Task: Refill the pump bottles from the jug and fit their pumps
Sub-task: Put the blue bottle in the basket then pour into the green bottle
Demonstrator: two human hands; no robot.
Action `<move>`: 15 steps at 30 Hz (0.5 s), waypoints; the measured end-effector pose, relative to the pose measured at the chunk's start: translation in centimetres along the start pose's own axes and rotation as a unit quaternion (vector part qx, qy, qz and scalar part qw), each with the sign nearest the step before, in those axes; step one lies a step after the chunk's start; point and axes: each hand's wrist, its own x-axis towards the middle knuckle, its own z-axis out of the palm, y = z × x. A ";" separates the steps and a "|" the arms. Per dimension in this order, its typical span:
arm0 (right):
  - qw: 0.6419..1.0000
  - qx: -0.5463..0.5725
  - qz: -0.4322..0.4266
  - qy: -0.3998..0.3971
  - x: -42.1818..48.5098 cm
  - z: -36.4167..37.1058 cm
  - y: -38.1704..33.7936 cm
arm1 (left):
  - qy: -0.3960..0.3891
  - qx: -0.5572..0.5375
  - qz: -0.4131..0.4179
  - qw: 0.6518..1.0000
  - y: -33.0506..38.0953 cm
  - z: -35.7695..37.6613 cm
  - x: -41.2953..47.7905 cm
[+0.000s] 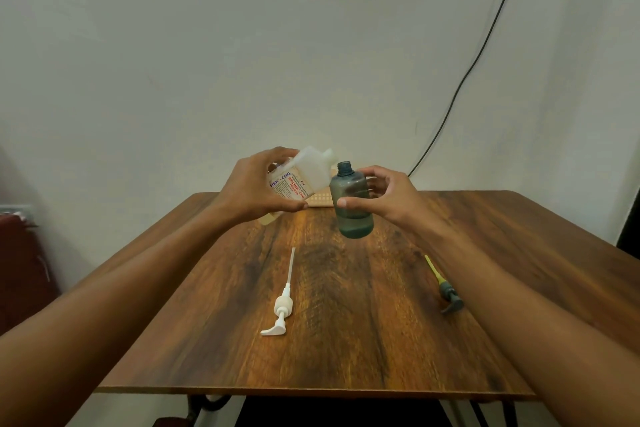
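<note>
Pouring looks imminent: at frame centre the left hand grips the tilted white plastic jug, the right hand clasps the open smoky-grey plastic bottle. Next, spout must meet neck.

Glossy wood-grain table; translucent plastic jug.

Wooden table; white pump, grey pump
</note>
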 end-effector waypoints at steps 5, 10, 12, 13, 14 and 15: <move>1.000 0.003 0.001 -0.006 -0.2 0.0 0.1 | 0.000 0.013 0.008 1.000 0.3 -0.2 -0.2; 1.000 -0.009 -0.001 -0.010 -0.2 0.1 0.2 | -0.006 0.028 0.014 0.999 0.6 -0.4 -0.6; 1.000 -0.016 -0.003 -0.014 -0.3 0.2 0.3 | -0.010 0.036 0.020 0.999 0.5 -0.5 -0.6; 1.000 -0.016 -0.005 -0.014 -0.3 0.2 0.3 | -0.012 0.040 0.023 0.999 0.5 -0.6 -0.6; 1.000 -0.016 -0.006 -0.015 -0.3 0.2 0.3 | -0.014 0.044 0.025 0.999 0.4 -0.7 -0.6; 1.000 -0.014 -0.007 -0.016 -0.3 0.3 0.2 | -0.015 0.046 0.028 0.998 0.4 -0.9 -0.5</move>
